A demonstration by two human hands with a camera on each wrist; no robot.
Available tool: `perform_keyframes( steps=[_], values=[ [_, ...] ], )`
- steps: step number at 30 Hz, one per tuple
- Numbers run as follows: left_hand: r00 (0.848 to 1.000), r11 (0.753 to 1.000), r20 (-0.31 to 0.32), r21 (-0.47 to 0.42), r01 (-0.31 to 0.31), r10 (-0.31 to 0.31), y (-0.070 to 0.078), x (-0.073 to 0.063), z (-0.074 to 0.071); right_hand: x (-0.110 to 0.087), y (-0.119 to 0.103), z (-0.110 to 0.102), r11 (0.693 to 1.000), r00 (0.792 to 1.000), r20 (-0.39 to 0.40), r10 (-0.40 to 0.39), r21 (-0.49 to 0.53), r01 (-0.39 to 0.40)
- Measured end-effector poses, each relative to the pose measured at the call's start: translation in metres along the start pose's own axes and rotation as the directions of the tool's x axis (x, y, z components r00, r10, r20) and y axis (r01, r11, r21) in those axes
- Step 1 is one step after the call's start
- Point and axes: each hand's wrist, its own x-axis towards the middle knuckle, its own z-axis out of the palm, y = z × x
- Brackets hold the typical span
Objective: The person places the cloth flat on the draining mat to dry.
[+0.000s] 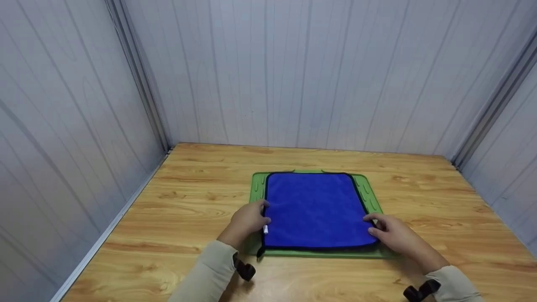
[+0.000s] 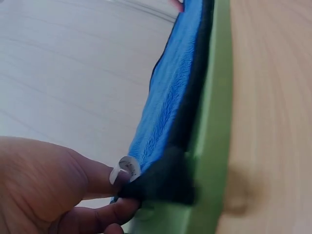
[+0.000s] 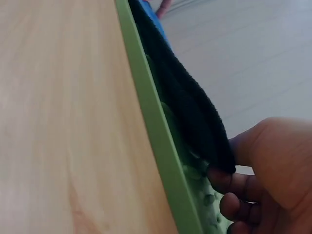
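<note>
A blue towel [image 1: 314, 209] with a black border lies spread over a green board [image 1: 372, 197] that has raised bumps along its sides. My left hand [image 1: 248, 217] pinches the towel's left edge, close to a small white tag [image 2: 127, 168]. At the opposite side my right hand [image 1: 396, 235] pinches the right edge near the front corner. In the right wrist view that corner of the towel's dark edge [image 3: 195, 112] is raised off the board, between thumb and fingers. A black corner flap hangs at the front left.
The board rests on a wood-grain table [image 1: 188, 201]. Pale panelled walls [image 1: 268, 75] stand behind and on both sides. Black wrist straps with small devices [image 1: 244, 269] sit on both forearms.
</note>
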Motion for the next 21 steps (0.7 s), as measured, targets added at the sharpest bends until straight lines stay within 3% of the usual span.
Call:
perform_keyframes(
  steps=[5,10,14,17,19,21],
  values=[
    [0.998,0.982,0.041,-0.182,0.052,-0.045,0.0,0.017,-0.005,0.018,-0.005,-0.01,0.999,0.999,0.037,-0.008,0.033,0.007],
    [0.996,0.909,-0.01,-0.411,0.072,-0.084,0.007,0.051,-0.007,0.072,-0.017,-0.019,0.996,1.0,0.003,-0.007,0.084,0.007],
    [0.991,0.848,-0.07,-0.526,0.064,-0.118,0.012,0.069,-0.002,0.107,-0.024,-0.017,0.997,0.999,-0.053,0.007,0.078,-0.003],
    [0.98,0.839,-0.172,-0.545,-0.013,-0.096,0.011,0.073,0.0,0.117,-0.026,-0.015,0.999,0.988,-0.152,0.004,0.035,0.001],
    [0.966,0.855,-0.251,-0.513,-0.077,-0.063,0.009,0.073,-0.001,0.119,-0.026,-0.015,1.0,0.972,-0.234,0.015,0.029,-0.008],
    [0.956,0.874,-0.292,-0.475,-0.106,-0.042,0.006,0.073,-0.002,0.118,-0.026,-0.016,0.999,0.959,-0.282,0.027,0.035,-0.017]
  ],
)
